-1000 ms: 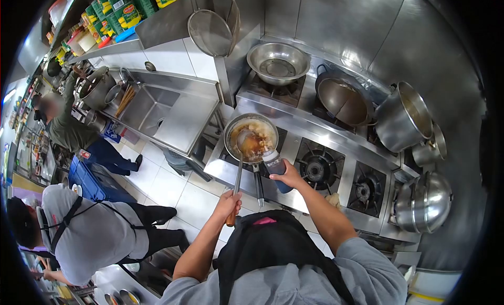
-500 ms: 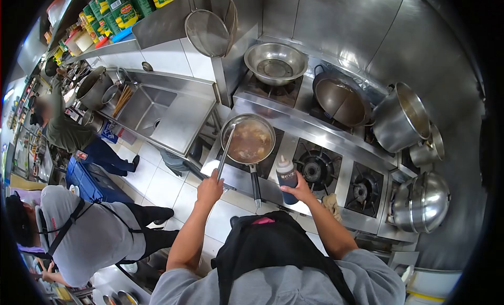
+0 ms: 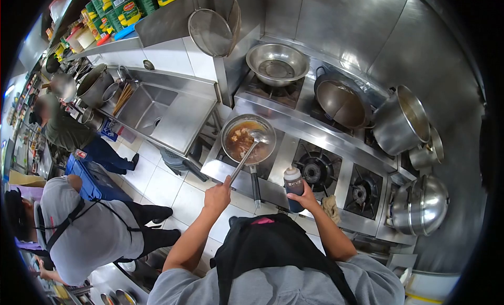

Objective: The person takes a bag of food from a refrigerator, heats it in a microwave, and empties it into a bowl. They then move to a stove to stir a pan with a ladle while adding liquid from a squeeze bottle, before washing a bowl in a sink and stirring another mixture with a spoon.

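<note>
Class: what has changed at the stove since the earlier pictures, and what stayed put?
The right hand brought the bottle away from over the pan and stood it upright on the stove front, still gripping it. The left hand swung the ladle across the pan. The pan stayed put.

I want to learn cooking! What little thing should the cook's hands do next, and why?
Probably release the squeeze bottle: it stands upright on the stove at its front edge, under the right hand. The left hand holds the ladle with its bowl in the pan of brown food, so stirring looks sensible after.
</note>
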Tool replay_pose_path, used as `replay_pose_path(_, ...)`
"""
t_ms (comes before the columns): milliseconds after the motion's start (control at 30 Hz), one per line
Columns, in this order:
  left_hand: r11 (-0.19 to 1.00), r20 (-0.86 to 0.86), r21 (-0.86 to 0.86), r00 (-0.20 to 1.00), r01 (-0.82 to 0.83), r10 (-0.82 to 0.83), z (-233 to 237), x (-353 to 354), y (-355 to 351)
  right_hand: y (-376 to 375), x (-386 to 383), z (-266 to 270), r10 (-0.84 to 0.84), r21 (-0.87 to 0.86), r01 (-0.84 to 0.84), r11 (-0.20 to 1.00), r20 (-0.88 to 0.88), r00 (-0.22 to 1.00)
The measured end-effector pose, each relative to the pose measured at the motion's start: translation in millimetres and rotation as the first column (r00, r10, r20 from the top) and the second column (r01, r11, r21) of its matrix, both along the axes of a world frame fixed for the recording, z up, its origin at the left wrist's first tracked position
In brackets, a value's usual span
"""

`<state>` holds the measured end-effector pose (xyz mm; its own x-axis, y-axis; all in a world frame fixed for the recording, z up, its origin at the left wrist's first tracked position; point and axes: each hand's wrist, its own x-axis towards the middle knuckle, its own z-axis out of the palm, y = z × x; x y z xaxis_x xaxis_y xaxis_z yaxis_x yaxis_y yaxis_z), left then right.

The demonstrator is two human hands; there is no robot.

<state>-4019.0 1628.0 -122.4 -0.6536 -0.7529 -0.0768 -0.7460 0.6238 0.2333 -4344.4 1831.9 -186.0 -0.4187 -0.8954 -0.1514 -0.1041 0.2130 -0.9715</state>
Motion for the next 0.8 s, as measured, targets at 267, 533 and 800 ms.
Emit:
replay_pose_path(267,0.995,0.021,-0.005,0.995,-0.1,0.101,-1,66,7,-36,3,17,0.049,0.061,-0.04,0.997,-0.16,0.986)
replay_pose_path(533,0.963,-0.069,0.069,0.962,-0.259,0.264,18,64,-20,-130,12,5,0.226,0.249,-0.233,0.94,0.055,0.972)
replay_pose_path(800,0.94,-0.499,0.252,0.802,-0.23,0.33,-70,26,-1,-161,35,33,0.224,0.507,-0.391,0.769,0.358,0.906)
